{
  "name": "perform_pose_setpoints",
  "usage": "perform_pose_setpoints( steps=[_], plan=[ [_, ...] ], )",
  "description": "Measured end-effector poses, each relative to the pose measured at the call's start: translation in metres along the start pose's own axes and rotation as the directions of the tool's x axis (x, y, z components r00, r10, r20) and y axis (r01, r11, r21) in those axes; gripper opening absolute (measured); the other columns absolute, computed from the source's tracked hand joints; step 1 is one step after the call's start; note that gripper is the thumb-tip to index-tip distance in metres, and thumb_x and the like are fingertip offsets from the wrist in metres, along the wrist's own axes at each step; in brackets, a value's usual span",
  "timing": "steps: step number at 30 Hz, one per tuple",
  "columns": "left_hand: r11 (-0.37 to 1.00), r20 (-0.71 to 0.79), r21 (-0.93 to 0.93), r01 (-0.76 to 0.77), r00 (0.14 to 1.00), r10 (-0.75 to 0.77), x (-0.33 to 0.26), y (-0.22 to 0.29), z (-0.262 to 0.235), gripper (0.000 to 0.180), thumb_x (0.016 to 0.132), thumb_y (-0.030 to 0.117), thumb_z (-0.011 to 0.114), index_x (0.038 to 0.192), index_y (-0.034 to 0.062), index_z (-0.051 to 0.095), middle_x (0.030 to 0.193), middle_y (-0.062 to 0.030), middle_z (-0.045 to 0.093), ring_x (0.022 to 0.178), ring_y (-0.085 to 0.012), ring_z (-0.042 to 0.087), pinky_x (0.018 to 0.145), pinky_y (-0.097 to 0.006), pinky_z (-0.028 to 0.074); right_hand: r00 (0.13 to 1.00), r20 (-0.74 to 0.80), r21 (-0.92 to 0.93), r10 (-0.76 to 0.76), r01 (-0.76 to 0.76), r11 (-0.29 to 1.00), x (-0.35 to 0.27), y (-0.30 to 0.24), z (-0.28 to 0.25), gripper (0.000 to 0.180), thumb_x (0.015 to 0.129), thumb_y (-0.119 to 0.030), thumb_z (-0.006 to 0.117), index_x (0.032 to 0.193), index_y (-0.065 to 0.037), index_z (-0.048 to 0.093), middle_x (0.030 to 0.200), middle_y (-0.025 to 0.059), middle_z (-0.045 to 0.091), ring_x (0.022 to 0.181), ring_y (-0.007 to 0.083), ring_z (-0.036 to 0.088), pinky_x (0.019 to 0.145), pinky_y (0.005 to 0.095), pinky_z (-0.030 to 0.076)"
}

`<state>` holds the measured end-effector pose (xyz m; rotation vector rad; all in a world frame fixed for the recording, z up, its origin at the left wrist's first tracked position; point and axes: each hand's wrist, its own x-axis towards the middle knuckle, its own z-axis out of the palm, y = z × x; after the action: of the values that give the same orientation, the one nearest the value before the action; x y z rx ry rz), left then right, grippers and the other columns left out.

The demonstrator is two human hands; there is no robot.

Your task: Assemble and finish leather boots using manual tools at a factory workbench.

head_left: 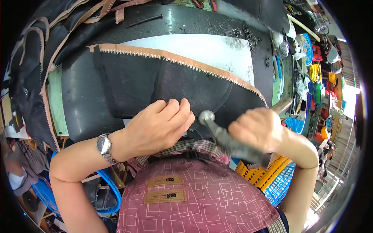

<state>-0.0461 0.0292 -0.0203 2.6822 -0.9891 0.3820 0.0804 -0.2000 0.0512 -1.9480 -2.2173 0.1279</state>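
Across the black-covered tabletop (74, 110), a black leather panel (186, 85) is spread in front of a pink apron (175, 178), its far edge bordered by a tan strip (190, 62) with zigzag teeth. Beneath that edge, a white sheet (202, 44) is partly covered. At the panel's near side, the left hand (159, 124) is held with its fingers curled and pressed together; whether anything is pinched cannot be told, since the fingertips are hidden. A hammer (206, 117) is gripped by its wooden handle in the closed, motion-blurred right hand (258, 130), its round metal face held just beside the left fingers. A steel wristwatch (103, 144) is worn on the left wrist. At lower right, a yellow basket (276, 165) is placed beside a blue basket (283, 181).
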Motion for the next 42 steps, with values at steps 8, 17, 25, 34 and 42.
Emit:
perform_pose_setpoints(
  steps=[8, 17, 25, 34, 42],
  plan=[
    [0.997, -0.023, -0.061, -0.044, 0.999, 0.043, -0.002, -0.008, 0.001, 0.040, 0.071, 0.011, 0.057, 0.109, -0.0009, 0.057, 0.109, -0.0173, 0.056, 0.081, -0.0207, 0.054, 0.061, -0.027, 0.044, 0.999, -0.016, -0.213, -0.049, 0.044, 0.976, 0.009, -0.016, -0.001, 0.016, 0.065, -0.014, 0.059, 0.077, -0.007, 0.051, 0.056, -0.0024, 0.035, 0.046, 0.0095, 0.042, 0.038, 0.0224, 0.032],
    [0.996, -0.149, -0.093, -0.012, 0.989, -0.002, -0.014, -0.006, 0.011, 0.040, 0.071, 0.008, 0.060, 0.111, 0.0030, 0.059, 0.115, -0.0191, 0.055, 0.086, -0.0242, 0.057, 0.069, -0.031, 0.051, 0.413, 0.564, 0.439, 0.715, -0.883, 0.163, 0.034, 0.026, -0.015, 0.033, 0.090, -0.028, 0.060, 0.079, 0.003, 0.057, 0.058, 0.0103, 0.048, 0.054, 0.0139, 0.041, 0.052, 0.0354, 0.040],
    [0.997, -0.199, -0.075, -0.015, 0.980, -0.001, -0.021, -0.004, 0.012, 0.032, 0.070, 0.008, 0.061, 0.101, 0.0009, 0.063, 0.107, -0.0181, 0.059, 0.081, -0.0229, 0.057, 0.066, -0.030, 0.052, 0.919, 0.221, 0.247, 0.326, -0.376, 0.893, 0.050, -0.004, -0.020, 0.022, 0.088, -0.023, 0.056, 0.086, -0.002, 0.061, 0.068, 0.0137, 0.059, 0.062, 0.0313, 0.062, 0.053, 0.0409, 0.050],
    [0.988, -0.289, -0.140, -0.057, 0.957, 0.014, -0.021, -0.011, 0.008, 0.029, 0.068, 0.006, 0.062, 0.095, -0.0055, 0.062, 0.097, -0.0148, 0.060, 0.085, -0.0220, 0.058, 0.070, -0.029, 0.053, 0.999, 0.018, -0.033, 0.046, -0.046, 0.998, 0.012, -0.016, -0.009, 0.025, 0.065, -0.017, 0.058, 0.086, -0.006, 0.052, 0.063, -0.0005, 0.040, 0.053, 0.0123, 0.049, 0.043, 0.0261, 0.040],
    [0.995, -0.274, -0.055, -0.082, 0.960, 0.064, -0.020, -0.004, 0.011, 0.027, 0.067, 0.006, 0.061, 0.089, -0.0084, 0.062, 0.093, -0.0156, 0.060, 0.089, -0.0240, 0.057, 0.075, -0.030, 0.052, 0.982, 0.124, 0.028, 0.139, -0.144, 0.989, 0.037, -0.012, -0.015, 0.026, 0.067, -0.019, 0.058, 0.086, -0.005, 0.048, 0.064, 0.0026, 0.044, 0.054, 0.0164, 0.054, 0.044, 0.0295, 0.043]
  ],
)
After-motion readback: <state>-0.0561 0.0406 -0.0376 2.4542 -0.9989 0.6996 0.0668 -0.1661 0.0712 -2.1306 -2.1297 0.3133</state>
